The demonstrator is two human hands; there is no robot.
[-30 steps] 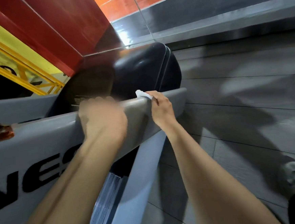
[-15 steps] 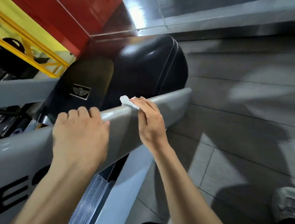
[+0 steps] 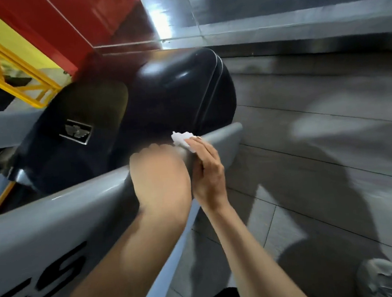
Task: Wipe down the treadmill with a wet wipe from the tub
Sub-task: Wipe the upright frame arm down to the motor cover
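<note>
Grey floor tiles (image 3: 308, 163) stretch away on the right, crossed by a dark shadow, and a grey shoe (image 3: 383, 279) shows at the bottom corner. Nearest on the left, the treadmill's grey side rail (image 3: 55, 225) runs up across the view, with large black letters printed on its lower part. Both bare forearms reach up along it. The left hand (image 3: 159, 174) rests on top of the rail; it is blurred, its fingers seem to curl over the far edge, and I cannot tell how firmly it grips. Just beside it, touching or nearly so, the right hand (image 3: 207, 171) lies against the outer face of the rail with its fingers fairly straight, pressing a crumpled white wet wipe (image 3: 182, 137) onto the rail's top edge near its far end. Part of the wipe sticks out above the fingertips. Beyond the rail sits the treadmill's glossy black motor cover (image 3: 174, 91), bearing a small silver badge (image 3: 76, 133) on its left side. Farther back stand a red wall panel (image 3: 75, 24), a yellow metal frame (image 3: 16, 78) at the left, and a shiny grey wall (image 3: 273, 6).
</note>
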